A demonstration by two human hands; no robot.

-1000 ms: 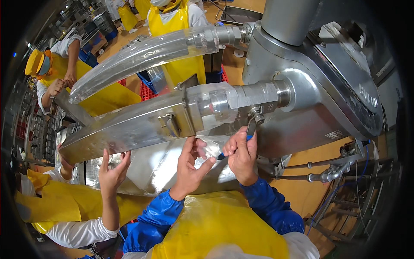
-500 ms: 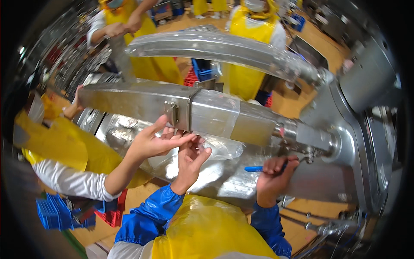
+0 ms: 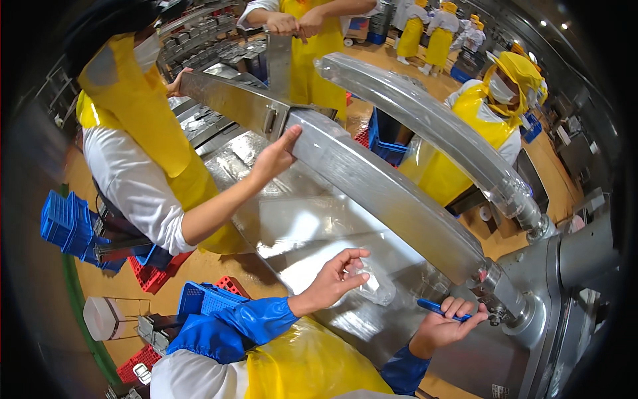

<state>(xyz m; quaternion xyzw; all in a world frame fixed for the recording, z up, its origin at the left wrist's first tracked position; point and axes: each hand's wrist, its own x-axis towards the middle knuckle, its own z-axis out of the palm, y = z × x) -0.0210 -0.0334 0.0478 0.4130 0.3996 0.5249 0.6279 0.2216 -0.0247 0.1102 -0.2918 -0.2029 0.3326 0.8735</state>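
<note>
My left hand [image 3: 332,282] is closed on a crumpled piece of clear plastic film [image 3: 377,286], which hangs from the fingers over the metal table. In my right hand [image 3: 448,329] is a slim blue pen-shaped tool [image 3: 432,306], pointing left; its exact kind is unclear. This hand is close to the joint [image 3: 495,292] where a long rectangular metal tube [image 3: 385,189] meets the machine. The tube slopes up to the left, and a metal extension piece [image 3: 229,100] meets its far end. A co-worker's hand [image 3: 276,156] touches the tube near that junction.
The shiny metal table [image 3: 292,216] lies below the tube. A second tube wrapped in clear plastic [image 3: 425,116] runs behind it. Co-workers in yellow aprons stand left, behind and right. Blue crates [image 3: 70,226] and red crates [image 3: 156,272] are at the left. The grey machine [image 3: 571,292] stands right.
My view has shifted. My left hand has drawn away from the tube with the plastic film, which lay against the tube before. The co-worker's hand has moved onto the tube.
</note>
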